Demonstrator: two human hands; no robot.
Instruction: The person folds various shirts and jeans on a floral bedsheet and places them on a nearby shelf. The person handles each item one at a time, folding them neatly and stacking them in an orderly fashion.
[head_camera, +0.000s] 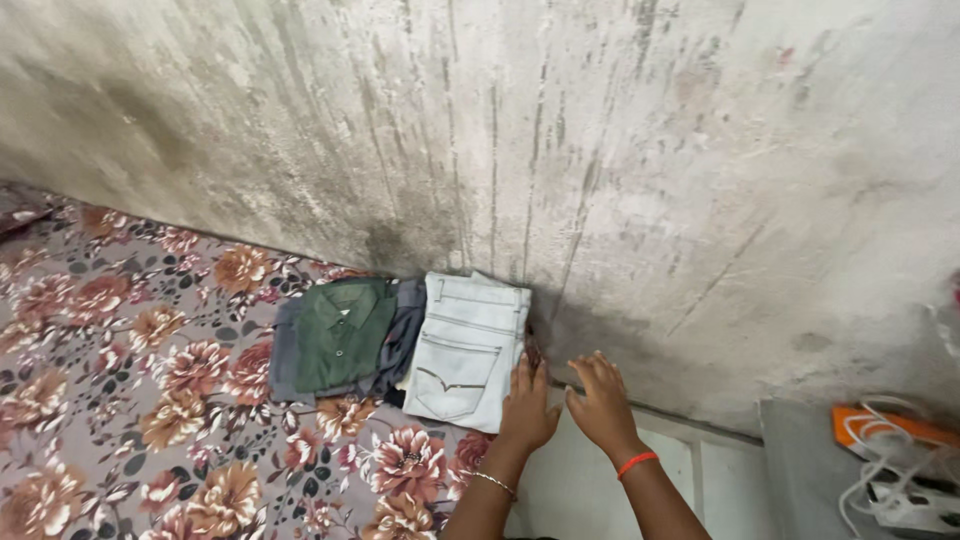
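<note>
Pale folded jeans (465, 350) are lying on the flowered sheet (150, 400), their right edge just under the fingertips of the left hand (527, 400), which is resting flat with fingers loosely together. Beside it, the right hand (603, 398) is pressing down with fingers slightly spread, gripping nothing. Beyond the jeans, away from the fingers, a green shirt (345, 330) is sitting on grey folded clothes (285, 360).
</note>
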